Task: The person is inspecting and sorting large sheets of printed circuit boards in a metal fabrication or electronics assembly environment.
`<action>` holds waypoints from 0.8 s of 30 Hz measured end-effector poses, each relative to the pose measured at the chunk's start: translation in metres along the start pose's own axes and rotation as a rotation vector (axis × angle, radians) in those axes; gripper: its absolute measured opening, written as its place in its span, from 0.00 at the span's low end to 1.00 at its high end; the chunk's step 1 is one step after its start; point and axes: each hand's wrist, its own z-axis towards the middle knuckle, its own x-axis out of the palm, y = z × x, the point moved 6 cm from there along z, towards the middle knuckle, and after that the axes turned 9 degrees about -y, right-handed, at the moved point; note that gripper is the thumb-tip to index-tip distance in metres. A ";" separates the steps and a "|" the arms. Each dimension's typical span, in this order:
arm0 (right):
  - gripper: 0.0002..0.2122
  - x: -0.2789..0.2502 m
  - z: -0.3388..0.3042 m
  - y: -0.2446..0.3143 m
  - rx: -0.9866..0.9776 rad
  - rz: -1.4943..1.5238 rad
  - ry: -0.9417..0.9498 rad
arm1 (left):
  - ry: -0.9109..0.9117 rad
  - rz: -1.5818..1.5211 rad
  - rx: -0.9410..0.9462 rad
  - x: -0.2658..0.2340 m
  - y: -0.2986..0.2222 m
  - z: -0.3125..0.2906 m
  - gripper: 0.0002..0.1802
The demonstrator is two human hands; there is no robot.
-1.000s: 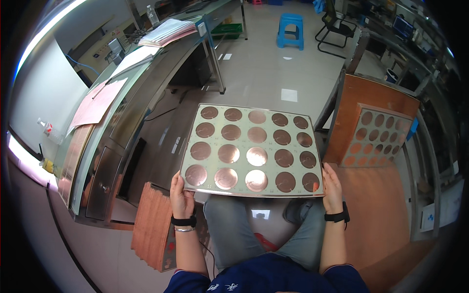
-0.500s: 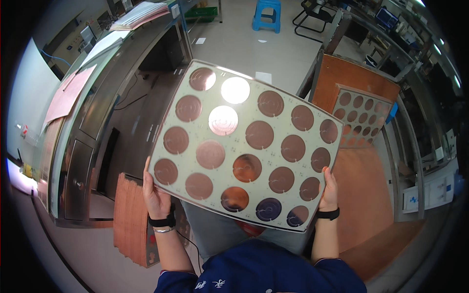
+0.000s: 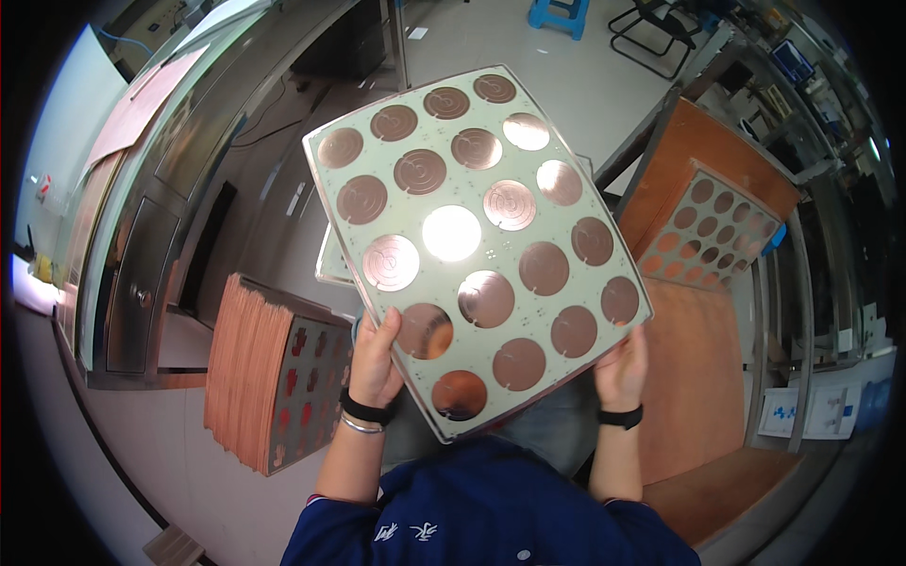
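Both hands hold a pale green panel tilted above my lap, with rows of round copper discs across its face. My left hand is closed on its lower left edge, the thumb lying over the face. At the lower right edge, my right hand grips from below, its fingers partly hidden behind the panel. The corner of another pale, framed sheet shows behind the left edge; most of it is covered.
A thick stack of copper-edged panels stands on the floor at the left. At the right, a similar disc panel leans on a brown board. A metal cabinet lines the left side; a blue stool stands far off.
The panel has been turned so its long side now runs steeply. My left hand has moved right along with it, and the view has shifted, showing more of the stack.
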 end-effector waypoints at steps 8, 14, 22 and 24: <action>0.22 -0.005 0.016 0.014 0.180 -0.384 -0.029 | -0.149 0.228 -0.037 -0.055 -0.001 0.004 0.18; 0.16 -0.006 0.015 0.012 0.108 -0.645 0.005 | -0.181 0.244 -0.100 -0.066 0.006 0.005 0.19; 0.17 -0.002 0.010 0.011 0.083 -0.621 0.042 | -0.174 0.263 -0.107 -0.083 0.008 0.007 0.16; 0.17 -0.001 0.010 0.012 0.078 -0.617 0.041 | -0.172 0.269 -0.110 -0.083 0.010 0.008 0.13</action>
